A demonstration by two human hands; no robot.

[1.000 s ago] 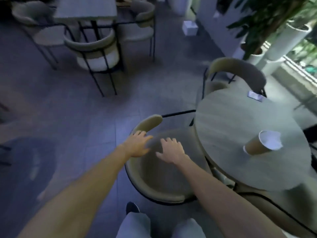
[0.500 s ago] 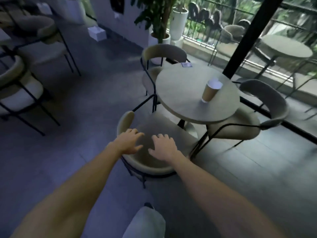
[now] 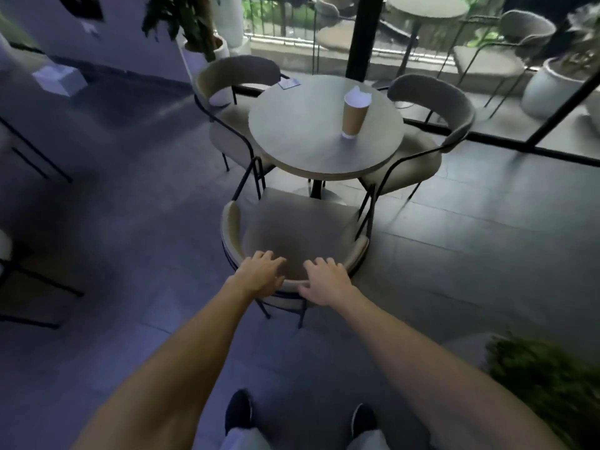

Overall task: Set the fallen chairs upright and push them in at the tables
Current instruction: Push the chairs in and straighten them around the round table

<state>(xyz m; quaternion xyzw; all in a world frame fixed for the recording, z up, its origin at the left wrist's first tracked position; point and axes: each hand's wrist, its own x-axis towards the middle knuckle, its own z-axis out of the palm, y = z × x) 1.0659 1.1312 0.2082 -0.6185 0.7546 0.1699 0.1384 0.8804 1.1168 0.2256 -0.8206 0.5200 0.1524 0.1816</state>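
A beige chair (image 3: pixel 292 228) with black metal legs stands upright in front of me, its seat front reaching just under the near edge of the round table (image 3: pixel 308 151). My left hand (image 3: pixel 259 271) and my right hand (image 3: pixel 328 280) both lie over the top of its curved backrest, fingers hooked over the rim, a hand's width apart. Two more matching chairs stand upright at the table, one on the left (image 3: pixel 237 73) and one on the right (image 3: pixel 435 95), both tucked close to it.
A paper cup (image 3: pixel 354 115) and a small card (image 3: pixel 290 83) sit on the table. A black pillar (image 3: pixel 360 34) rises behind it. A leafy plant (image 3: pixel 545 368) is at my lower right, a white box (image 3: pixel 60 79) far left, dark chair legs (image 3: pixel 32 280) at the left edge.
The chair has swung around from beside the table to face it squarely and slid closer to its edge. Both hands stayed on the backrest as I stepped around behind it.
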